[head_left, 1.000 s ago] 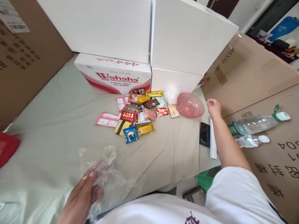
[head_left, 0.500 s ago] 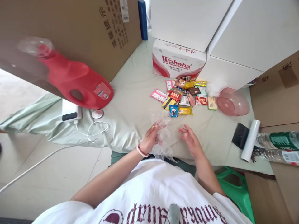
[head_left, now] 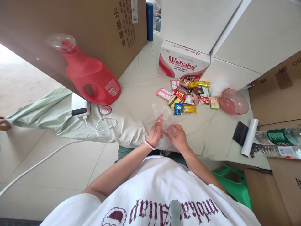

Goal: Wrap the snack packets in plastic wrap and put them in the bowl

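Observation:
A thin clear plastic bag (head_left: 162, 110) hangs crumpled between my hands at the front edge of the cloth-covered surface. My left hand (head_left: 156, 130) is closed on it, thumb and fingers pressed together. From the other side my right hand (head_left: 176, 135) pinches the same plastic, its fingers bent toward the left hand. Just beyond lies a pile of small wrapped snacks (head_left: 180, 94), with a blue packet (head_left: 178, 109) and a yellow packet (head_left: 189, 109) closest to my hands. Whether anything is inside the bag I cannot make out.
A white Wahaba-like printed carton (head_left: 180, 64) stands behind the snacks. To the right are a pink translucent bowl (head_left: 232, 105), a white roll (head_left: 249, 138) and plastic bottles (head_left: 278, 137). On the left stand a red jug (head_left: 94, 78) and a white power bank (head_left: 79, 105) with a cable.
My right hand has moved left, from open beside the bag to pinching it. The left hand keeps its hold. The whole view has shifted slightly.

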Tool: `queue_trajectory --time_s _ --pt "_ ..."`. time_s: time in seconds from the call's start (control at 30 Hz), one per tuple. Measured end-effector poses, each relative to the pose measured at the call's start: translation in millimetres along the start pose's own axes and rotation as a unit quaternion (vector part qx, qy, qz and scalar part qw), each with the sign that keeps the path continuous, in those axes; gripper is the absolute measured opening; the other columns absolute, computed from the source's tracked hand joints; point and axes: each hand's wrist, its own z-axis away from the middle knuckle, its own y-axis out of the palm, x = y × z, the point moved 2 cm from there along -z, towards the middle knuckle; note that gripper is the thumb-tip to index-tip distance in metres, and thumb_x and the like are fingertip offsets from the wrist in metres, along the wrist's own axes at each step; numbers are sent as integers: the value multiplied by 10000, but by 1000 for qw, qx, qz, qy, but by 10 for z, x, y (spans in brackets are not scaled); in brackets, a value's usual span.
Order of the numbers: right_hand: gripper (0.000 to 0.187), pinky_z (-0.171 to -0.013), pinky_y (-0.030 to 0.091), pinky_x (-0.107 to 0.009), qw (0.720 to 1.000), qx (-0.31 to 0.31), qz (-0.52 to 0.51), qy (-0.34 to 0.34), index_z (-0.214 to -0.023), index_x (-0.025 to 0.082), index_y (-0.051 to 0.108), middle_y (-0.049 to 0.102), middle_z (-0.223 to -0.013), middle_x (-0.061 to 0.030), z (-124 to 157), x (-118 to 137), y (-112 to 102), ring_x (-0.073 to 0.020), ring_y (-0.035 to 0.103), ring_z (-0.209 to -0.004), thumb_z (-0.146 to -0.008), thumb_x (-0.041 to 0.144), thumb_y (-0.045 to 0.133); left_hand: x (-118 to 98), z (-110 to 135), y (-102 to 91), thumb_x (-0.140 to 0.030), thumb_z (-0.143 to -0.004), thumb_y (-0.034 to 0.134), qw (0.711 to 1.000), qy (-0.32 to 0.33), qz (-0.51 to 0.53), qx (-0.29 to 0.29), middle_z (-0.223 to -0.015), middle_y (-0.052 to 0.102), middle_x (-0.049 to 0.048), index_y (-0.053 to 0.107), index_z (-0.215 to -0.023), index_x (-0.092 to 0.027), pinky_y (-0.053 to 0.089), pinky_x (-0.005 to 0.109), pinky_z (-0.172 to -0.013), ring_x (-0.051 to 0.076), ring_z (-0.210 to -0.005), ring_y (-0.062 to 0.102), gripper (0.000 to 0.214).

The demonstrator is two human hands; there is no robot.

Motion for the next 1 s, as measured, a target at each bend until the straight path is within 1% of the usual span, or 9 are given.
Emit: queue_trajectory --time_s 0.1,0.2,0.33,0.47,0.6,0.7,0.83,0.9,1.0 --pt "235 -841 596 -432 984 -62 -116 124 -871 268 692 688 -904 -39 -48 -226 -84 -238 654 -880 -874 503 678 47 -119 -16 -794 -959 463 999 -13 -33 -20 -1480 617 198 550 -1529 -214 394 261 -414 103 -535 614 818" --pt "337 -657 577 -324 943 -141 -204 222 -893 252 627 658 -823 -2 -83 -438 -282 -196 651 -783 -814 574 685 83 -270 -98 -701 -1023 383 993 -47 -109 -17 -1127 759 170 689 -1250 -136 386 259 -434 116 -487 606 682" --pt "350 -483 461 -268 931 -174 -171 270 -889 256 557 598 -682 41 -87 -655 -540 -168 608 -593 -825 588 648 87 -442 -305 -568 -976 531 983 -52 -173 -28 -672 673 39 654 -794 -170 406 266 -489 134 -458 575 454" --pt "319 -465 437 -279 940 -178 -107 271 -880 258 556 576 -629 54 -45 -843 -634 -158 558 -506 -878 575 595 26 -517 -552 -444 -912 613 970 -34 -228 -83 -560 581 -19 584 -709 -204 410 275 -543 139 -479 548 316" --pt "336 -497 443 -278 944 -179 -76 265 -867 253 566 591 -624 42 -1 -961 -594 -161 564 -526 -908 587 565 -99 -447 -689 -380 -929 599 944 7 -273 -186 -703 623 -4 618 -918 -193 445 291 -662 160 -639 597 188" --pt "359 -524 446 -268 947 -187 -65 253 -870 245 570 596 -628 38 5 -972 -563 -155 565 -545 -925 598 541 -189 -284 -590 -384 -993 530 907 135 -319 -242 -931 678 54 605 -1110 -190 497 325 -804 185 -822 648 239" --pt "401 -508 424 -255 938 -203 -100 262 -913 236 564 589 -650 45 -7 -945 -574 -142 555 -544 -919 636 523 -92 -97 -231 -395 -1066 429 826 310 -465 -73 -1135 738 118 673 -1132 -213 496 434 -1008 252 -1107 688 312" --pt "404 -487 402 -252 925 -225 -135 274 -926 236 554 572 -657 51 5 -959 -613 -138 544 -536 -903 639 534 70 -103 -128 -404 -1067 433 792 302 -530 18 -1303 723 137 676 -1229 -217 441 520 -1122 302 -1300 630 347" --pt "403 -486 406 -250 907 -264 -164 283 -976 235 540 552 -686 56 82 -1032 -729 -133 539 -546 -876 624 573 288 -219 -189 -416 -1053 452 789 272 -549 46 -1525 589 186 597 -1392 -184 397 575 -1197 340 -1466 505 435"
